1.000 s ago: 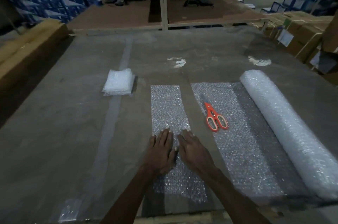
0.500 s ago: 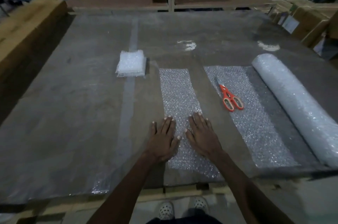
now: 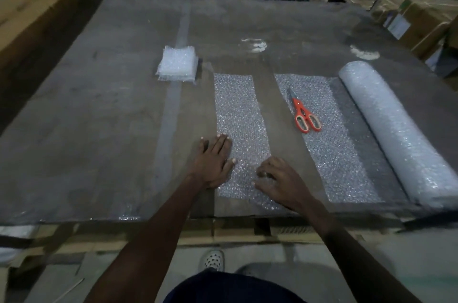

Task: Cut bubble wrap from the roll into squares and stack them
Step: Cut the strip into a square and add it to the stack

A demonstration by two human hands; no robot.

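Worktable (image 3: 99,154), near edge by the wrists | cut bubble-wrap strip (image 3: 238,114) centre, bare board either side | left hand (image 3: 213,161) flat on its left edge | right hand (image 3: 280,178) curled, fingertips on wrap, pinch unclear | scissors (image 3: 303,114) on unrolled sheet (image 3: 332,154) | roll (image 3: 396,134) right | stack of squares (image 3: 177,63) far left

My hands have parted on the cut strip (image 3: 241,129): the left hand (image 3: 213,159) has slid to its left edge, still flat, while my right hand (image 3: 280,178) has pulled back nearer me, fingers now curled.
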